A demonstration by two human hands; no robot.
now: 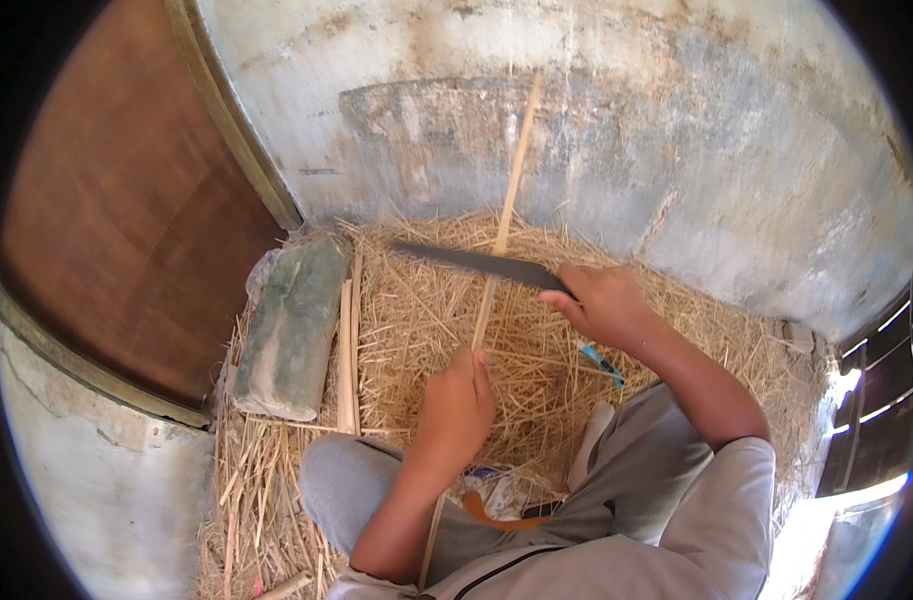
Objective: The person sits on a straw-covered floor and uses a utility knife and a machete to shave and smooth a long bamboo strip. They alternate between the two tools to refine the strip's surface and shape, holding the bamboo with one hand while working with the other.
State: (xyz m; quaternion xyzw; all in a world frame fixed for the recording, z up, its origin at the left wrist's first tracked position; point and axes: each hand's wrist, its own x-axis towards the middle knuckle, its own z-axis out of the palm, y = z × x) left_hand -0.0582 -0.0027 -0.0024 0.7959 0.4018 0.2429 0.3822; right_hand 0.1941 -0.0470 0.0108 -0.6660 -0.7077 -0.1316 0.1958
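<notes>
Over pale, dry straw litter (pixel 407 310), your left hand (pixel 459 395) pinched a long, thin, pale strip (pixel 518 165) that pointed away from you; your right hand (pixel 605 300) gripped a dark, flat-bladed knife (pixel 525 270) (its blade crossed the strip). A small light-blue object (pixel 599 358) lay nearby.

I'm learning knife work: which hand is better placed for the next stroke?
Likely the right hand: it grips the knife, which crosses the stick, while the left hand holds the stick.
</notes>
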